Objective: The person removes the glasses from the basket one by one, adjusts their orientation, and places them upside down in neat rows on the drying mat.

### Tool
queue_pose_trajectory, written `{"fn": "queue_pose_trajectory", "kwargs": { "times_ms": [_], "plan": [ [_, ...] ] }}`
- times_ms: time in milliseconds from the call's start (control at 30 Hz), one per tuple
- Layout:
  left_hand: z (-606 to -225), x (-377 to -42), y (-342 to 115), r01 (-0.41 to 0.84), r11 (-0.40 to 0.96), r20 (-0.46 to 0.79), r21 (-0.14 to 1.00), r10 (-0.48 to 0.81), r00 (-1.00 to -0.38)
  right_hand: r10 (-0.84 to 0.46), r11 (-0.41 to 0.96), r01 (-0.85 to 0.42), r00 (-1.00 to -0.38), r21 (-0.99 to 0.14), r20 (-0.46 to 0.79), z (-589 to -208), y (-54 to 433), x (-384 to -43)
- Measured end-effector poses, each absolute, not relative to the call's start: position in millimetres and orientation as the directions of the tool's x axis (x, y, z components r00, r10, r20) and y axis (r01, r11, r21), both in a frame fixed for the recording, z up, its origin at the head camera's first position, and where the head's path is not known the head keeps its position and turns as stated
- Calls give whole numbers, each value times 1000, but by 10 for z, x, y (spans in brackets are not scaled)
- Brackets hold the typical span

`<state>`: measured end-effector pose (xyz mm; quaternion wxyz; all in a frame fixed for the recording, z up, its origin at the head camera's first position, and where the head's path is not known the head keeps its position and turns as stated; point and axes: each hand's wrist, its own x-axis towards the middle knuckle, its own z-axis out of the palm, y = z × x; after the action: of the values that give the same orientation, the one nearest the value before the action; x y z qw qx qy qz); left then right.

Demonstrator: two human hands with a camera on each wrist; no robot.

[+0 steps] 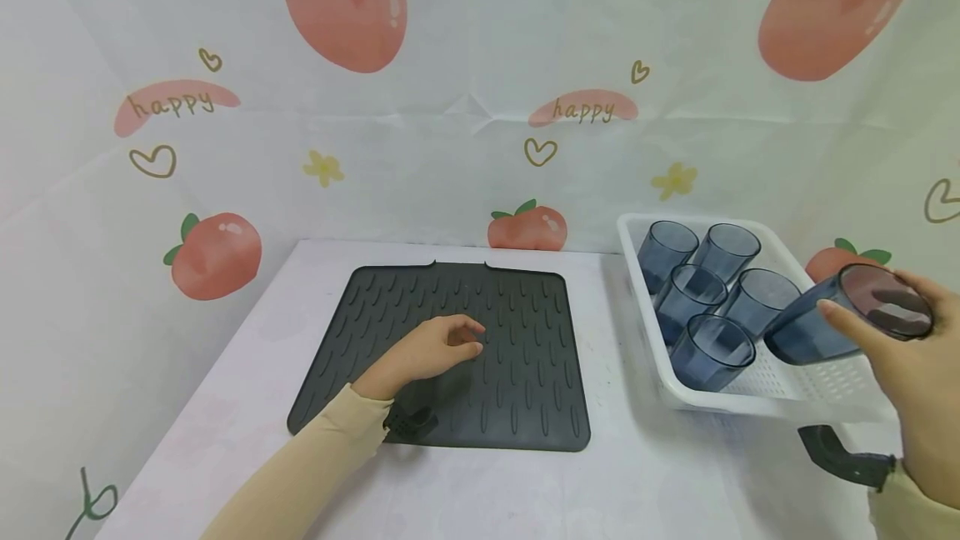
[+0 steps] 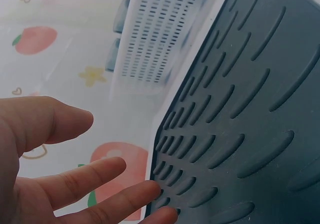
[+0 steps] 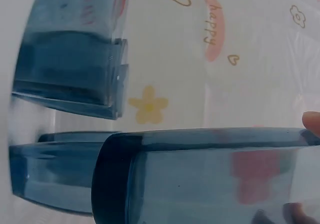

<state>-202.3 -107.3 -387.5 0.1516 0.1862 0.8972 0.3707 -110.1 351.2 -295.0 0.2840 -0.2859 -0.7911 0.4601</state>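
Observation:
My right hand grips a tinted blue drinking glass near its rim. The glass is tilted, its mouth toward the hand and its thick base to the left, above the right side of a white basket. In the right wrist view the same glass spans the lower part, with one fingertip showing at its rim. Several like glasses stand upright in the basket. My left hand hovers over a black ridged drying mat, fingers relaxed, holding nothing.
The mat lies on a white table, left of the basket. Behind stands a white backdrop printed with fruit and hearts. The basket has a perforated side, seen in the left wrist view.

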Motion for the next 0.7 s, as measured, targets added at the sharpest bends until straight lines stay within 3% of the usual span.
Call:
{"fn": "queue_pose_trajectory", "kwargs": {
  "times_ms": [167, 367, 500, 700],
  "plan": [
    [-3862, -2015, -1074, 222, 653, -131, 724, 446, -885, 676, 481, -9, -633, -877, 377, -2901, 3439, -1095],
    [-3862, -2016, -1084, 220, 653, -135, 724, 448, -884, 600, 594, -154, -570, -789, 562, -2866, 3324, -1082],
    [-3871, -2015, -1095, 221, 654, -134, 724, 447, -885, 591, 586, -192, -564, -787, 578, -2817, 3239, -1064],
    [-3871, -2001, -1104, 220, 654, -130, 724, 442, -887, 579, 499, -216, -638, -839, 508, -2751, 3104, -1027]
  ]
}}
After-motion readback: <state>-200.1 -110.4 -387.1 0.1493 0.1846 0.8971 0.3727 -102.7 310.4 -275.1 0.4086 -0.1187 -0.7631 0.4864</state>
